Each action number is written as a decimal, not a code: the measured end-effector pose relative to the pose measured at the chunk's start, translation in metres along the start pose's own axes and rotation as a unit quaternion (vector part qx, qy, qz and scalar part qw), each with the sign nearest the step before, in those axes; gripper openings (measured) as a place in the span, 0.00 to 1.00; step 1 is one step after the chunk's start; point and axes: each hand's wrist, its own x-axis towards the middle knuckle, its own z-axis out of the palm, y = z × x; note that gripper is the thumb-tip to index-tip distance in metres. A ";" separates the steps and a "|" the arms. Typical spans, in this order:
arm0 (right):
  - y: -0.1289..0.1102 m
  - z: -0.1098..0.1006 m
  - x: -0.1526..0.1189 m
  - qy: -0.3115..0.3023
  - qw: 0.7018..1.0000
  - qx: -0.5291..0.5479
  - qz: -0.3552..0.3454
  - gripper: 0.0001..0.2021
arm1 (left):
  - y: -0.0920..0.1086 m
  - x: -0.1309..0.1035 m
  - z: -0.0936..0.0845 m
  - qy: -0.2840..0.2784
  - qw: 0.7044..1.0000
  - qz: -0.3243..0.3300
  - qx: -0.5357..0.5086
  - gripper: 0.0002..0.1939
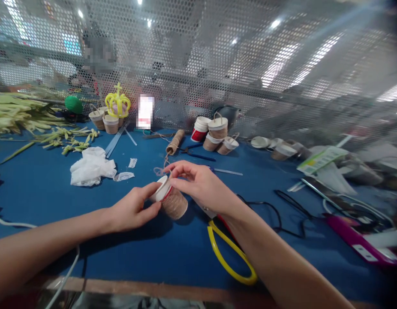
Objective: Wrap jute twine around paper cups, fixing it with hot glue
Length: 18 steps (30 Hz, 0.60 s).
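A paper cup wrapped in brown twine lies tilted on the blue table, its white rim toward the upper left and a thin red band showing above the wrapping. My left hand grips the rim between thumb and fingers. On the far side of the rim, my right hand has its fingers closed on the twine, which runs back to a twine roll. Exactly how the fingertips meet the strand is partly hidden. Yellow-handled scissors lie under my right forearm.
Finished-looking wrapped cups stand behind, near pliers. White crumpled tissue and paper scraps lie left. Dried husks and a yellow crown sit at the back left. Black cords and a purple box occupy the right.
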 end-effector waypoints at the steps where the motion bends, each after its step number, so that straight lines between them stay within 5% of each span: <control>1: 0.002 0.000 -0.002 0.014 0.999 0.029 0.005 0.03 | 0.001 0.000 0.000 0.000 0.999 -0.003 -0.032 0.13; 7: 0.011 0.000 -0.013 0.089 0.991 0.090 0.049 0.04 | 0.002 0.000 0.002 -0.008 0.988 -0.015 -0.154 0.15; 18: 0.022 0.004 -0.017 0.125 0.983 0.103 0.090 0.07 | 0.007 -0.001 0.002 -0.013 0.988 -0.029 -0.153 0.15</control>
